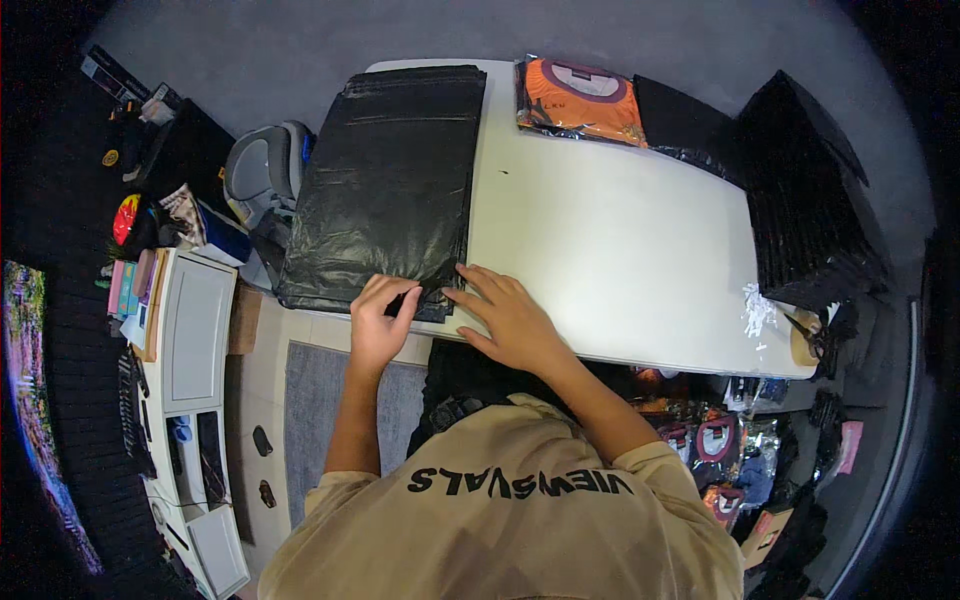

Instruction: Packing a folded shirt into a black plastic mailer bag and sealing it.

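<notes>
Pinching black bags (390,170), laid lengthwise from bench's (620,230) near edge to far, with left hand (380,315) — touching their near-right corner with spread right hand (512,320).

I'm wearing a tan, loose-looking shirt (500,535) — its cloth is creasing softly across my front. Large dark capital letters (525,484) are running across it in one line, appearing upside down in the head view. My left sleeve (340,487) and right sleeve (655,462) are both stopping short, leaving my forearms bare — and my fingers (487,285) are showing bare too. Beyond the shirt's hem, I'm wearing black on my lower body.
</notes>
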{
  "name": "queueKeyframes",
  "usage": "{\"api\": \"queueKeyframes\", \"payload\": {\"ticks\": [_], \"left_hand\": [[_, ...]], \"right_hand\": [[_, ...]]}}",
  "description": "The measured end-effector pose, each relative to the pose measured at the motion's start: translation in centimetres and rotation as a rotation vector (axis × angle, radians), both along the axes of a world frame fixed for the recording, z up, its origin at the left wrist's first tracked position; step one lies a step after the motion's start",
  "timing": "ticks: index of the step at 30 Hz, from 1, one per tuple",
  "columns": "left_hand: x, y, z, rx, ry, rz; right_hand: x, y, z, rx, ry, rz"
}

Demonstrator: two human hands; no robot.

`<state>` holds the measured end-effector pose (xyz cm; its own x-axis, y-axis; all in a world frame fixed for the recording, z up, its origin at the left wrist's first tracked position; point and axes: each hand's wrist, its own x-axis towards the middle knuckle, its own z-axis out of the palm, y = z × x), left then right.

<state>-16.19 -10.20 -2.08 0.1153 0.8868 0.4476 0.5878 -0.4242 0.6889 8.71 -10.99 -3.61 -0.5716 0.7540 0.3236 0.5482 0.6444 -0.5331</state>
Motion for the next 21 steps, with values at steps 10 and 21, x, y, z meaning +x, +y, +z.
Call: {"api": "queueKeyframes", "payload": {"ticks": [10,21], "left_hand": [[-2.5,0.9,-0.2,0.044,-0.166,0.11],[4.9,-0.7,9.7,0.051,0.026,0.004]], "right_hand": [[-0.1,-0.1,0.3,-0.014,-0.048,-0.005],[0.1,-0.7,1.4,-0.107,0.184,-0.111]]}}
